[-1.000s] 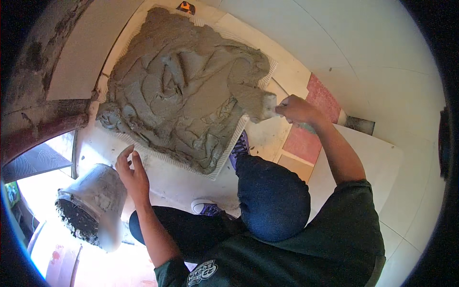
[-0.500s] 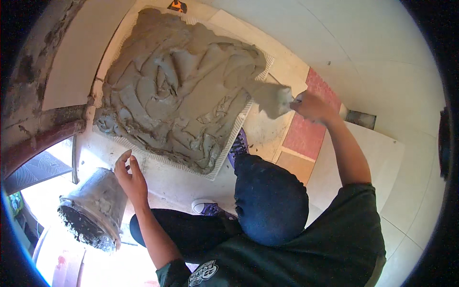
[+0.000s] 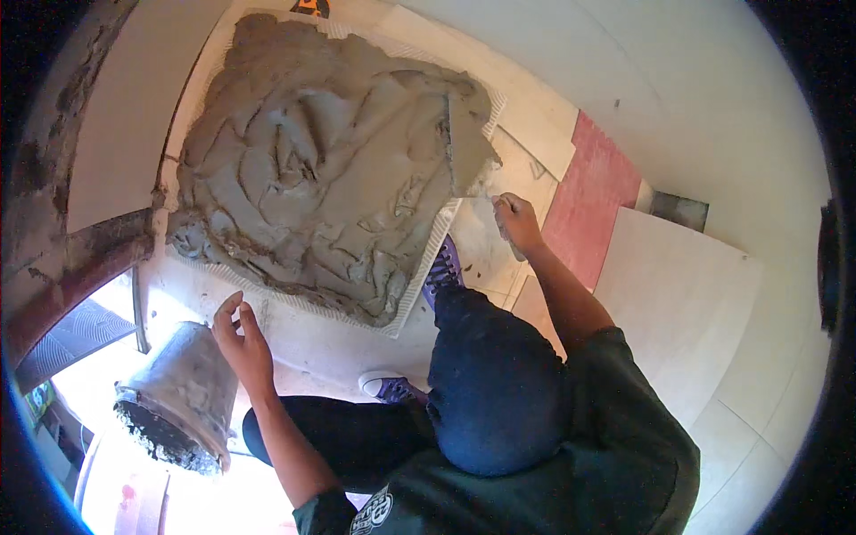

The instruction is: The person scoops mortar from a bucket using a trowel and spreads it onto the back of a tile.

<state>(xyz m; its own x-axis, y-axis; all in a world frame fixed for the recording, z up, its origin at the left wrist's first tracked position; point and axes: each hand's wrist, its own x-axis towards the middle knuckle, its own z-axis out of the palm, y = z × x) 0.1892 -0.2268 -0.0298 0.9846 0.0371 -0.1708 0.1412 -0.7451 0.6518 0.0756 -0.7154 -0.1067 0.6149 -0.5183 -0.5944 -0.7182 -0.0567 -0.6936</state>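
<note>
Leftmost, a bucket (image 3: 183, 370) lies on its side, grey residue (image 3: 160, 435) around its mouth. Just right of it, the left hand (image 3: 242, 341) hangs empty, fingers loosely bent. At centre, mortar (image 3: 330, 169) covers most of a panel (image 3: 496, 107) on the floor (image 3: 312, 352); spreading looks largely done, but ridged edges remain bare and the surface unlevelled. Rightmost, the right hand (image 3: 519, 223), forearm reaching far and left, grips a trowel (image 3: 469, 168), blade at the mortar's right edge.
</note>
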